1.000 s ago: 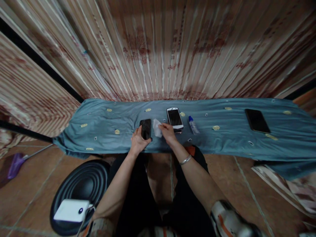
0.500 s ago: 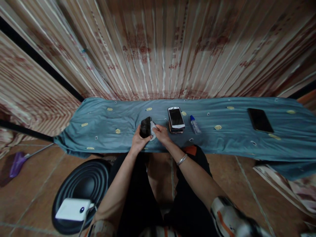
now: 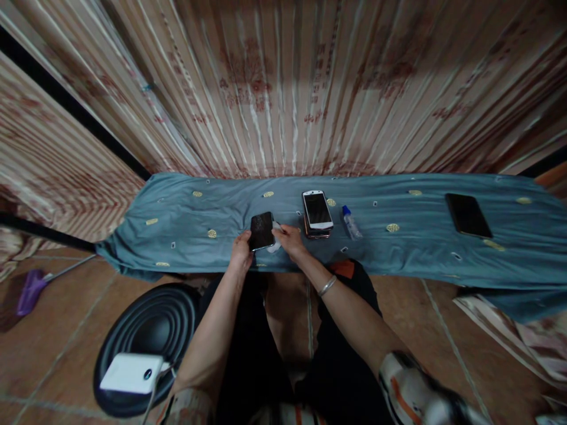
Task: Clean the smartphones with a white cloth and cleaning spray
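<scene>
My left hand (image 3: 241,252) holds a black phone (image 3: 261,230) by its near edge, just above a surface covered in blue-grey cloth (image 3: 186,230). My right hand (image 3: 290,241) pinches a small white wipe (image 3: 275,244) against the phone's right side. A white-framed phone (image 3: 317,209) rests on top of another phone just right of my right hand. A small clear spray bottle with a blue cap (image 3: 351,222) lies beside that stack.
Another black phone (image 3: 468,215) lies far right on the cloth. A striped curtain (image 3: 283,88) hangs behind. On the tiled floor at lower left sit a black round object (image 3: 150,330) with a white box (image 3: 128,373) on it, and a purple tool (image 3: 29,292).
My right hand brought the white wipe from the cloth over to the black phone. My left hand lifted and tilted the phone, then levelled it again.
</scene>
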The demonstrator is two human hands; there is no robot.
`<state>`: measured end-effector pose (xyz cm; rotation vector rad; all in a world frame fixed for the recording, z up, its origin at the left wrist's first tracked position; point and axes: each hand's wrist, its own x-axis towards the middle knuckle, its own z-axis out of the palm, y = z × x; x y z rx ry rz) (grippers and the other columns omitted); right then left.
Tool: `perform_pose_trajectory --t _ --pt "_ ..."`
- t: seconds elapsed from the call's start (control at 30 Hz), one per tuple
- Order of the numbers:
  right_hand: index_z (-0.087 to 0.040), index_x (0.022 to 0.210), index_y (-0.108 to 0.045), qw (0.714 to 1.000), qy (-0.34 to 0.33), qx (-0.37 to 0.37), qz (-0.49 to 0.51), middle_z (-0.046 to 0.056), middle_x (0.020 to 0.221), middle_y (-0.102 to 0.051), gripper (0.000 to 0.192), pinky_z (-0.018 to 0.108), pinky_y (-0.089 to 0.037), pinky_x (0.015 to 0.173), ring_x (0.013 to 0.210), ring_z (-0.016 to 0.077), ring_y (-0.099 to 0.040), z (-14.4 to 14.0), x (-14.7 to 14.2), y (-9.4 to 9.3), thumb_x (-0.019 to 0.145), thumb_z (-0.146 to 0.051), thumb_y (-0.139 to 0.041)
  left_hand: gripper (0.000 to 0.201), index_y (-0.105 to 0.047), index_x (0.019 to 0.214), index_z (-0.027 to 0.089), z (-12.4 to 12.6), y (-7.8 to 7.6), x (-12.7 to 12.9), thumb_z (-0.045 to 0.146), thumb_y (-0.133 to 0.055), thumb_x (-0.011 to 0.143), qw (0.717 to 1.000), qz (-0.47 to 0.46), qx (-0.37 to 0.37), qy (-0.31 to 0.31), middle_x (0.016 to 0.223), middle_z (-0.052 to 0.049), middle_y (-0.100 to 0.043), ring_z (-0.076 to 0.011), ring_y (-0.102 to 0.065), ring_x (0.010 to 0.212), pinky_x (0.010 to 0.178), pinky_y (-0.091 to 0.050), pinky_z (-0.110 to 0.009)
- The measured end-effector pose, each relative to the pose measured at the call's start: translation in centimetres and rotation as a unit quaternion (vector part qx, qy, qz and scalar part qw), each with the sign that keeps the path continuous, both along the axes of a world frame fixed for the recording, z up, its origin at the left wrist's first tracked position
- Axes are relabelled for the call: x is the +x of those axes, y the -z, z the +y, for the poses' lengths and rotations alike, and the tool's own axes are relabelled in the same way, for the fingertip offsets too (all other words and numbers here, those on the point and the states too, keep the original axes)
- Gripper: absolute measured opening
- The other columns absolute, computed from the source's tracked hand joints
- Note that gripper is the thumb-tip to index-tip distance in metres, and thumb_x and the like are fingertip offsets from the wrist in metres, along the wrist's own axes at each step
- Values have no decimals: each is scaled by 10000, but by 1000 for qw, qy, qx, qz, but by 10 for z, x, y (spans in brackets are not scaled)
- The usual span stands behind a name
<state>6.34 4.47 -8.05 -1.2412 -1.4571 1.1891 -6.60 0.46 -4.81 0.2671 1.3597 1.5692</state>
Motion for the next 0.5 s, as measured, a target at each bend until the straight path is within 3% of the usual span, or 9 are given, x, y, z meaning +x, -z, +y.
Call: perform_pose_trajectory --t 0.17,0.3,0.5 --pt "-212 619 -537 1000 -22 -1 8 -63 539 -459 171 219 -308 510 548 114 -422 -5 1 -7 708 -358 -536 103 -640 762 125 5 4 -6 139 -563 829 998 -56 -33 -11 658 -25 -682 -148 -638 615 684 -538 -274" --pt "-215 594 -515 1000 -24 9 6 -66 540 -436 182 222 -296 522 556 114 -415 -5 5 -11 709 -354 -543 90 -634 783 134 4 6 -6 174 -577 839 997 -77 -16 11 691 -28 -686 -145 -643 600 720 -549 -286" --pt "-214 618 -532 999 -35 18 2 -66 544 -440 194 211 -316 513 541 110 -412 -4 9 -14 740 -364 -518 163 -639 890 149 1 1 -1 252 -515 866 997 -47 -29 47 841 -73 -742 -208 -710 831 856 -562 -364"
